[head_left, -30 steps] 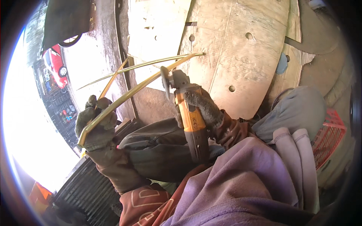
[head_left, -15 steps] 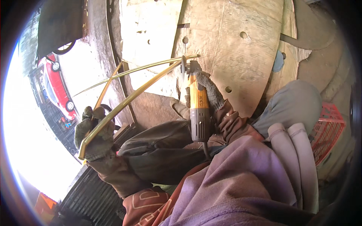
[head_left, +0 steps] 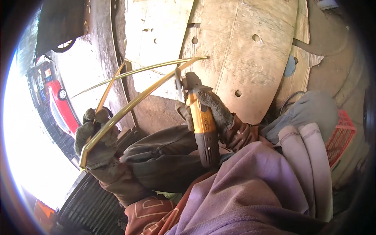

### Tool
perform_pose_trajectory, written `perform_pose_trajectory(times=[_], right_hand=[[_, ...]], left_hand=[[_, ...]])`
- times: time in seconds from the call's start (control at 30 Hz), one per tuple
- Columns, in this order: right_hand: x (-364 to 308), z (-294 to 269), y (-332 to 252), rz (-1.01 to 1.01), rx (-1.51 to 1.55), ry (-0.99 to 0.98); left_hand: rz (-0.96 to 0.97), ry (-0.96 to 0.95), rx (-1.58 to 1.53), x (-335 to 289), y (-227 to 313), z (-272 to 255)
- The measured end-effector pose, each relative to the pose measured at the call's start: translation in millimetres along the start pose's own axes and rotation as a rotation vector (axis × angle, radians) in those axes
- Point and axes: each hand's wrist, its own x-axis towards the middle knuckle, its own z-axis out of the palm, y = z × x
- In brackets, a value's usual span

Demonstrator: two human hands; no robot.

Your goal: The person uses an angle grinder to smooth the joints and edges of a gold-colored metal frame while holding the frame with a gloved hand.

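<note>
My gloved left hand (head_left: pixel 101 152) is closed around a bent gold-coloured metal tube frame (head_left: pixel 135 103), near its lower bent corner. The frame's long arms stretch away to the right and meet, or cross, near their far end. In my gloved right hand (head_left: pixel 218 109) is a yellow and grey angle grinder (head_left: pixel 203 124), tilted with its head away from me. Its thin disc (head_left: pixel 178 84) is seen nearly edge-on beside the frame's near arm, close to the far end. Whether disc and tube touch, I cannot tell.
Worn cardboard sheets (head_left: pixel 219 66) with round holes cover the ground ahead. A red plastic crate (head_left: pixel 341 137) stands at the right, past my knee. Dark ribbed slats (head_left: pixel 94 205) lie at lower left. A red car (head_left: pixel 60 107) is outside on the left.
The grinder has moved back toward me and tilted, its disc shifting from the far end of the tube down and left. My left hand keeps its hold on the frame.
</note>
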Motion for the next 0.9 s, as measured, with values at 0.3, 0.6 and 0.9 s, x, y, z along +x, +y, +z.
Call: perform_pose_trajectory(times=[0.3,0.6,0.9], right_hand=[[9.3,-0.1,-24.6,-0.059,-0.025,0.040],[-11.3,9.0,-17.1,0.014,-0.143,-0.059],[-73.6,109.4,27.7,-0.154,-0.421,-0.392]], left_hand=[[-0.011,-0.010,-0.016,3.6,-1.7,8.9],[-0.185,-0.267,-0.221,20.8,4.2,-17.8],[-0.113,0.027,-0.095,9.0,-5.0,-39.3]])
